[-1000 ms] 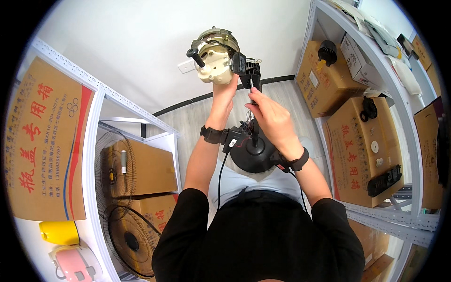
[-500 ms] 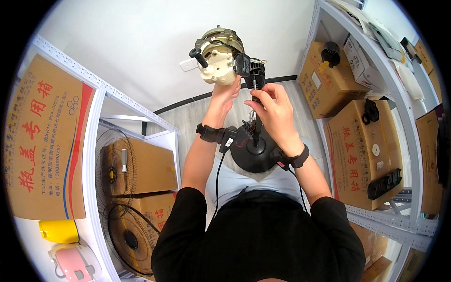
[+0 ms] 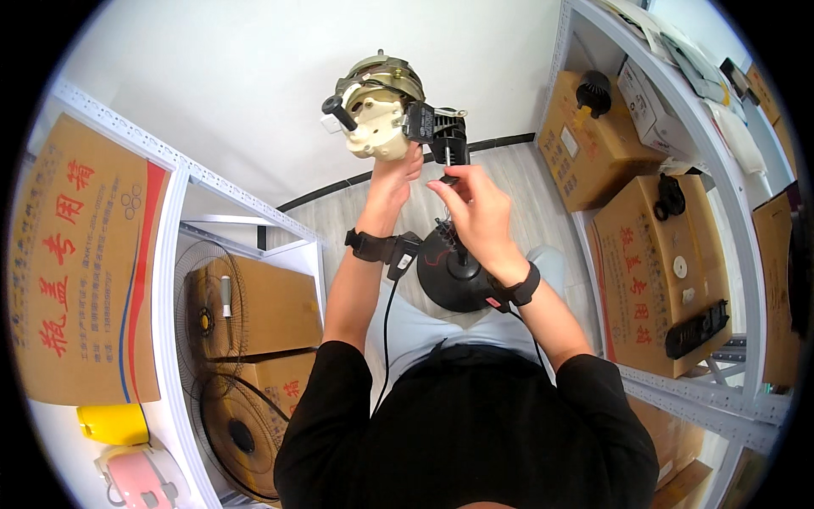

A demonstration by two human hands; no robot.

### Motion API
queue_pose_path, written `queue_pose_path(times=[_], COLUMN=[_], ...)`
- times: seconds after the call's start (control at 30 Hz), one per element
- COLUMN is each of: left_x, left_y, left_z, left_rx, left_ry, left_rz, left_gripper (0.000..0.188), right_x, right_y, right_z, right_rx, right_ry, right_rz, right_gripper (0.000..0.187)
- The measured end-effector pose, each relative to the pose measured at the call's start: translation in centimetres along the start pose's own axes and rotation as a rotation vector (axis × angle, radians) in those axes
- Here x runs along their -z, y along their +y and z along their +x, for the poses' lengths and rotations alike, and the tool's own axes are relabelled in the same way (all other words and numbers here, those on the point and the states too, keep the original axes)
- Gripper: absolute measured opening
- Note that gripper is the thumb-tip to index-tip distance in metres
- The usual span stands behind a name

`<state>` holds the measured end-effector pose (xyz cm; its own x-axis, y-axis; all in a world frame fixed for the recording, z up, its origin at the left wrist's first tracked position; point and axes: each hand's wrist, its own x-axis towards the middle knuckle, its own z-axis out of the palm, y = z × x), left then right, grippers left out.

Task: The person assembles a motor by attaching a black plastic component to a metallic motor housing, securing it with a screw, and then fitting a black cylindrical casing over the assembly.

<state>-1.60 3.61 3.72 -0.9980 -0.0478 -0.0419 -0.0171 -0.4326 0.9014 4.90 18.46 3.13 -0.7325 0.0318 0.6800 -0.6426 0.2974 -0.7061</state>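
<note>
A fan motor [image 3: 379,127] with a cream gear housing, a dark knob on a stem and a black box at its side hangs upper middle. My left hand [image 3: 395,176] is closed round its underside; part of its fingers is hidden. Beside the motor a black ribbed bracket [image 3: 454,136] has a thin metal rod sticking out toward me. My right hand [image 3: 476,208] pinches a small black piece [image 3: 450,179] near the rod's end; whether they touch I cannot tell. Below stands the round black fan base [image 3: 443,276], with thin wires above it, partly behind my right hand.
Fan grilles [image 3: 209,314] lean against boxes on the left, near a grey-handled screwdriver [image 3: 225,297]. A big carton [image 3: 93,271] stands on the left shelf. On the right, a black motor cover [image 3: 593,93] and a long black part [image 3: 697,329] lie on cartons.
The motor and both hands have shifted slightly left in view. My right hand has drawn a little away from the bracket, and more of the metal rod shows.
</note>
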Motion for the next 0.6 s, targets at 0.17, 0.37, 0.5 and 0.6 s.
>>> queue_pose_path(times=[0.17,0.37,0.5,0.6], left_x=[0.0,1.2,1.2,0.6], left_y=[0.9,0.9,1.9,2.0], left_z=[0.1,0.5,1.0,0.1], left_rx=[0.072,0.135,0.266,0.247], left_ry=[-0.068,-0.217,-0.32,-0.274], left_rz=[0.059,0.004,-0.047,0.021], left_gripper=[0.033,0.034,0.034,0.034], right_x=[1.8,1.4,0.6,0.3], right_y=[-0.4,-0.5,-0.1,0.1], right_z=[1.3,-0.3,-0.6,-0.9], right_rx=[0.213,-0.013,-0.035,0.01], right_ry=[-0.199,-0.077,-0.034,-0.017], right_rz=[-0.246,-0.066,-0.092,-0.209], right_gripper=[0.022,0.022,0.035,0.06])
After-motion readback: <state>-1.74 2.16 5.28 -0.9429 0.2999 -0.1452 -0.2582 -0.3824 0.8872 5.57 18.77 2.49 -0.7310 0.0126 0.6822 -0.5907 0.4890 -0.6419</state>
